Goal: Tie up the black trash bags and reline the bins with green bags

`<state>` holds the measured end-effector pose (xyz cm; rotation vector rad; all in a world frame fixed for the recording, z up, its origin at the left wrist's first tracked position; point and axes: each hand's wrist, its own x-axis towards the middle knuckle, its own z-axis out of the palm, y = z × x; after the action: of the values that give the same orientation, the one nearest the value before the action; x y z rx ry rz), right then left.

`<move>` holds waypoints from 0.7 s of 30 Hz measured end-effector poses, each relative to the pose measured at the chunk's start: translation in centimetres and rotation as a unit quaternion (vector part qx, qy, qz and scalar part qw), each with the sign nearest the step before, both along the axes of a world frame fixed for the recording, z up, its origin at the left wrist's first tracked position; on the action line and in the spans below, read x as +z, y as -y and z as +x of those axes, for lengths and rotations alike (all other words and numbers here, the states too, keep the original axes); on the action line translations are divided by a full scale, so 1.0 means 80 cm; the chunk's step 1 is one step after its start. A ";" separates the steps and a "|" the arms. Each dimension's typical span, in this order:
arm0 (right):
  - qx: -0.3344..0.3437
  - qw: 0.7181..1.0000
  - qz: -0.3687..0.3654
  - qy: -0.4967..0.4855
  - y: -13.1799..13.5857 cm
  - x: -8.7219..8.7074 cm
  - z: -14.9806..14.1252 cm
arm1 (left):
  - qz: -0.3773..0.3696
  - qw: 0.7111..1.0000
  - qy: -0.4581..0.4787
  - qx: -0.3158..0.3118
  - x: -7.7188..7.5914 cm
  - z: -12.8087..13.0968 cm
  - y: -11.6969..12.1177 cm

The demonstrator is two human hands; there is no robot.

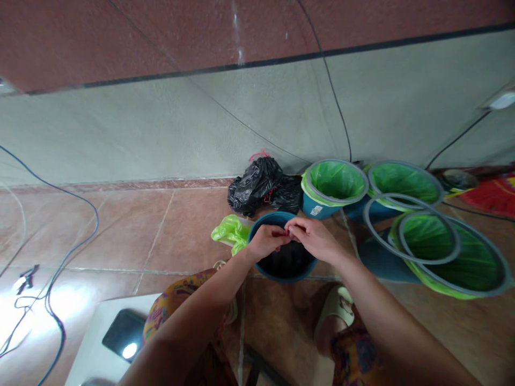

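Observation:
My left hand and my right hand meet over a blue bin that holds a black bag. Both hands pinch a thin red tie at the bag's top, fingers closed. A crumpled green bag lies on the floor just left of the bin. My feet in pale sandals rest on the tiles below the bin.
Two tied black bags lie by the wall. Blue bins lined with green bags stand at the right, with grey rings on them. A blue cable runs over the floor at left. A phone lies on a white surface.

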<state>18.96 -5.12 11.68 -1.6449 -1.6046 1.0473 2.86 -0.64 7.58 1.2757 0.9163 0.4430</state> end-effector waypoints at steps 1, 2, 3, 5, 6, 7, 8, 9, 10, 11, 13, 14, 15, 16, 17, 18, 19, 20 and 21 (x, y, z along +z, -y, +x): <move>-0.017 0.999 -0.009 -0.025 0.000 -0.001 -0.002 | 0.027 0.999 -0.017 -0.008 -0.003 0.001 0.000; -0.039 0.998 -0.023 -0.054 0.000 -0.003 -0.004 | 0.049 0.998 -0.028 -0.013 -0.005 0.001 0.000; -0.059 0.994 -0.041 -0.083 0.001 -0.005 -0.005 | 0.066 0.997 -0.032 -0.016 -0.006 0.001 0.000; -0.079 0.986 -0.082 -0.123 0.002 -0.009 -0.008 | 0.092 0.995 -0.034 -0.020 -0.007 0.000 -0.001; -0.071 0.983 -0.105 -0.130 0.003 -0.010 -0.009 | 0.104 0.994 -0.036 -0.023 -0.007 -0.001 -0.002; -0.055 0.982 -0.127 -0.131 0.003 -0.011 -0.009 | 0.117 0.992 -0.040 -0.024 -0.005 -0.002 -0.002; -0.037 0.981 -0.143 -0.124 0.004 -0.011 -0.010 | 0.131 0.990 -0.046 -0.023 -0.003 -0.003 -0.002; -0.022 0.983 -0.148 -0.108 0.003 -0.011 -0.011 | 0.142 0.988 -0.053 -0.022 -0.001 -0.004 -0.002; -0.010 0.987 -0.142 -0.081 0.003 -0.011 -0.011 | 0.150 0.987 -0.059 -0.019 0.001 -0.004 -0.002; -0.003 0.991 -0.129 -0.043 0.002 -0.011 -0.011 | 0.152 0.986 -0.064 -0.013 0.004 -0.004 -0.001; 0.000 0.995 -0.097 0.038 0.000 -0.009 -0.010 | 0.128 0.990 -0.064 0.013 0.010 -0.003 0.001; 0.001 0.994 -0.085 0.068 -0.001 -0.008 -0.009 | 0.100 0.993 -0.059 0.028 0.012 -0.001 0.001; 0.003 0.993 -0.077 0.086 -0.001 -0.007 -0.008 | 0.066 0.995 -0.052 0.046 0.014 0.000 0.002; 0.004 0.993 -0.071 0.093 -0.001 -0.005 -0.007 | 0.027 0.997 -0.044 0.063 0.016 0.001 0.002; 0.005 0.994 -0.063 0.093 0.000 -0.004 -0.006 | -0.013 0.996 -0.035 0.078 0.017 0.002 0.002; 0.007 0.994 -0.056 0.090 0.000 -0.002 -0.005 | -0.051 0.994 -0.025 0.093 0.018 0.002 0.001; 0.010 0.995 -0.050 0.089 0.001 0.000 -0.004 | -0.083 0.991 -0.013 0.106 0.018 0.001 0.001; 0.012 0.995 -0.047 0.088 0.001 0.001 -0.004 | -0.107 0.987 0.001 0.117 0.018 0.000 0.000; 0.015 0.995 -0.048 0.088 0.002 0.003 -0.004 | -0.122 0.984 0.014 0.125 0.017 -0.002 0.000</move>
<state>18.68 -5.26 11.90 -1.8257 -1.7198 1.0326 2.70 -0.60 8.98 0.9326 1.0773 0.5265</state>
